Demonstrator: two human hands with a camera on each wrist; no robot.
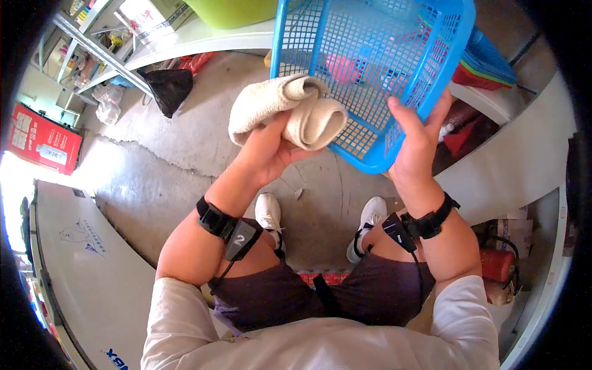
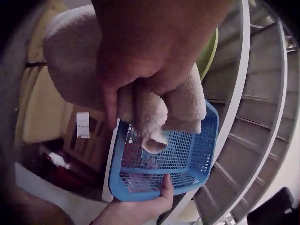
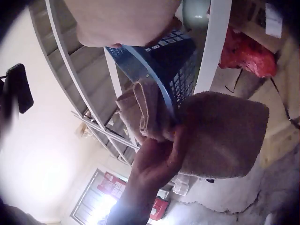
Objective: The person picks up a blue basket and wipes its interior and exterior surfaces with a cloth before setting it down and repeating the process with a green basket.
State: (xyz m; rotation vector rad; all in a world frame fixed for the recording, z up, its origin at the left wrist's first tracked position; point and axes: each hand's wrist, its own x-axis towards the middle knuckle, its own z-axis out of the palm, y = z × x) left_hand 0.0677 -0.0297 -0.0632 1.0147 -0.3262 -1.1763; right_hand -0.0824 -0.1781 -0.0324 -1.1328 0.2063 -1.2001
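A: What's the largest thing around?
B: The floor (image 1: 160,148), grey and cracked, below the basket (image 1: 376,157). After that a white shelf (image 1: 213,42), beyond the basket and to its left.
A: Anything on the shelf?
B: A green basin (image 1: 234,12), near the basket's far left side.
A: And the basket?
B: Blue and meshed, held up above the floor in front of the person. Something pink (image 1: 345,68) shows through the mesh; I can't tell whether it lies inside or behind.
A: What's beside it?
B: A stack (image 1: 490,61) of coloured trays, right of the basket.
A: The towel (image 1: 271,98)?
B: Beige, folded and rolled, overlapping the basket's left rim in the head view. Whether they touch, I can't tell.
A: Smaller still?
B: A black bag (image 1: 169,89), well apart from the basket on its left, and white shoes (image 1: 268,209), lower than the basket and nearer the person.
A: The hands?
B: The left hand (image 1: 271,154) is just outside the basket's near left corner, its grip clamped on the towel. The right hand (image 1: 414,145) is at the basket's near right corner, its grip clamped on the rim, thumb inside.
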